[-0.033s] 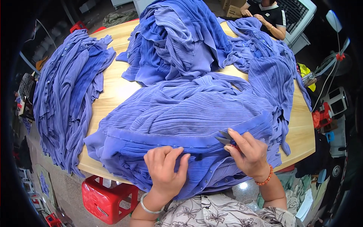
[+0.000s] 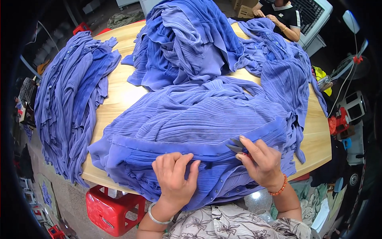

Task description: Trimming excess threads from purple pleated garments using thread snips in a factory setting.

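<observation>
A blue-purple pleated garment lies spread over the near part of a wooden table, its flat button band running along the front. My left hand presses down on that band with the fingers curled over the cloth. Just to the right, my right hand holds a small pair of grey thread snips, the blades pointing left onto the band. I wear a silver bangle on the left wrist and an orange bead bracelet on the right.
A stack of the same garments hangs over the table's left end. A big loose heap fills the back. Another person sits at the far right corner. A red plastic stool stands below the near edge.
</observation>
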`<action>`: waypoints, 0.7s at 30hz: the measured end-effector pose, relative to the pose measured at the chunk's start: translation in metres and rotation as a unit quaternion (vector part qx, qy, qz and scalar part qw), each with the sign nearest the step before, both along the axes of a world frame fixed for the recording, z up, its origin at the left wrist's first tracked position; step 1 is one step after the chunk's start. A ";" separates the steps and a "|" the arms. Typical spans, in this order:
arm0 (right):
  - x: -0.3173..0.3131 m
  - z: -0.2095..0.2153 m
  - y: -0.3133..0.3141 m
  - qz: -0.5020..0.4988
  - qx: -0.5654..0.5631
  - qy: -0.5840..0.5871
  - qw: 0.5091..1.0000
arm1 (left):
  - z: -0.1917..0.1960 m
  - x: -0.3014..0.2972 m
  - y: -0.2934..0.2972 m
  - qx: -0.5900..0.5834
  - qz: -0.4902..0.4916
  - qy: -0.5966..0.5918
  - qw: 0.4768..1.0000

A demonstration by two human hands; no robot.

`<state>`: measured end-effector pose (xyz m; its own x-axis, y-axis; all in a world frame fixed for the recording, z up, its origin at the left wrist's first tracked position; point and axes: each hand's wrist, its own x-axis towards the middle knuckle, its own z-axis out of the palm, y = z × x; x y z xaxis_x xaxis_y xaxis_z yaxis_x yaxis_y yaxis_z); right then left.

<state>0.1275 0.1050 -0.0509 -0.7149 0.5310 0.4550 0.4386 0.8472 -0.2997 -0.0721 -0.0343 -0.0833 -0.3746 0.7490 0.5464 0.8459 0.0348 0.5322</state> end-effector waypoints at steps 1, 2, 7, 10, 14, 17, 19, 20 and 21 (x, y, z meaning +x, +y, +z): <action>0.001 0.000 0.000 0.002 -0.003 0.005 1.000 | -0.001 0.001 0.003 -0.017 0.005 0.000 1.000; 0.001 0.000 0.000 0.000 -0.004 0.004 1.000 | -0.002 0.001 0.005 -0.035 0.009 0.000 0.999; 0.002 0.001 0.003 0.011 0.000 -0.005 1.000 | -0.003 0.007 0.006 -0.057 0.015 -0.009 0.998; 0.002 0.000 0.004 0.015 0.003 -0.006 1.000 | -0.002 0.009 0.008 -0.062 0.019 -0.022 0.998; 0.001 0.000 0.004 0.020 0.003 -0.003 1.000 | -0.003 0.011 0.011 -0.063 0.038 -0.018 0.997; 0.002 -0.001 0.002 0.019 0.008 -0.003 1.000 | -0.003 0.014 0.017 -0.046 0.052 0.005 0.998; 0.002 0.000 0.001 0.024 0.011 -0.005 1.000 | -0.002 0.015 0.018 -0.048 0.053 0.003 0.997; 0.002 0.000 -0.001 0.024 0.011 -0.005 1.000 | -0.002 0.015 0.018 -0.050 0.053 0.002 0.997; 0.002 0.000 -0.002 0.033 0.014 -0.012 0.999 | -0.002 0.015 0.018 -0.050 0.053 0.002 0.997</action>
<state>0.1296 0.1031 -0.0510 -0.7588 0.4693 0.4516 0.3874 0.8826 -0.2664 -0.0572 -0.0168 -0.0849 -0.4533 0.7555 0.4730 0.8363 0.1768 0.5189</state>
